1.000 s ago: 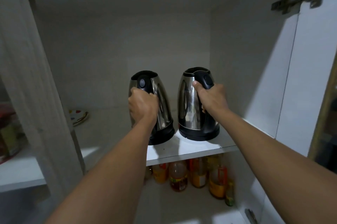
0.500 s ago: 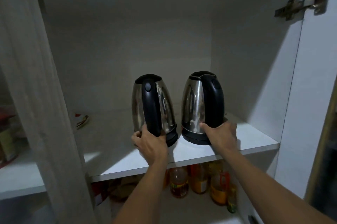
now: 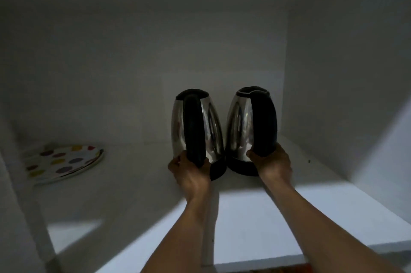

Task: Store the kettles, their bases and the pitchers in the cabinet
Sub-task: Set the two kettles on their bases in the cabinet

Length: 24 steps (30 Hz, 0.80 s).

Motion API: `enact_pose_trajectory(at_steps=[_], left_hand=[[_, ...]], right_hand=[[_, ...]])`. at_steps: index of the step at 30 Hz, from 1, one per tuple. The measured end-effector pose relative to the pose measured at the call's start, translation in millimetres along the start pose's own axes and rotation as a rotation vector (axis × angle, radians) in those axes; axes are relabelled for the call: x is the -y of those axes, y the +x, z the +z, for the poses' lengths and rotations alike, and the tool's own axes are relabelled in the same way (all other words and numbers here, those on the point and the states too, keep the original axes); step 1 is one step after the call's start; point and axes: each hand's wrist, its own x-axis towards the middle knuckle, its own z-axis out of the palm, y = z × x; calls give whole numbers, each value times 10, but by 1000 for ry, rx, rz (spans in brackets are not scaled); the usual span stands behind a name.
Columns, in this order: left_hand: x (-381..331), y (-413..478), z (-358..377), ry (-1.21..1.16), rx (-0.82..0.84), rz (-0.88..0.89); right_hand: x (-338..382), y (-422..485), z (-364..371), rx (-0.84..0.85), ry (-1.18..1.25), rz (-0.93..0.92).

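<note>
Up on the white shelf [image 3: 266, 217] inside the cabinet [image 3: 155, 61], two steel kettles stand upright side by side, pushed toward the back right corner. Both have black lids shut, black handles facing the camera and a black section at the bottom. Whether that bottom part is a separate base I honestly can't tell, it's pretty dark in there. The black bottoms look like they meet in the middle, and the steel bodies are just apart.

The left hand [image 3: 189, 174] has its fingers curled round the lower end of the handle on the left kettle [image 3: 195, 128], low down near the shelf. The right hand [image 3: 273, 163] does the same on the right kettle [image 3: 251, 128], thumb hooked on the inner side of the handle's foot and the rest of the hand wrapped behind it. So both hands are closed on a kettle.

The only other thing on this shelf is a spotted plate [image 3: 64, 162] way over on the left, well apart from the kettles and lying flat near the back. Could be more than one stacked there, too blurry to say.

Count: two kettles, two hands, one plate that I can make out, all on one shelf.
</note>
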Motion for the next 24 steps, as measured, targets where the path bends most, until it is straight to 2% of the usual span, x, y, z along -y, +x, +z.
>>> enact_pose_trajectory(at_steps=[6,12,16,21,24], left_hand=[[66,581,461,43,-20,11],[60,807,702,93,-71,-19],[15,739,626,181,50,-91],[7,373,274,374,156,-85],[-125,44,-129,492,174,-44]], right_hand=[[-95,645,381,76,7,-49],[-110,975,569,113,-20,2],[-193,984,550,193,-62,82],[-131,751,318,258,-44,163],[124,305,175,299,-143,104]])
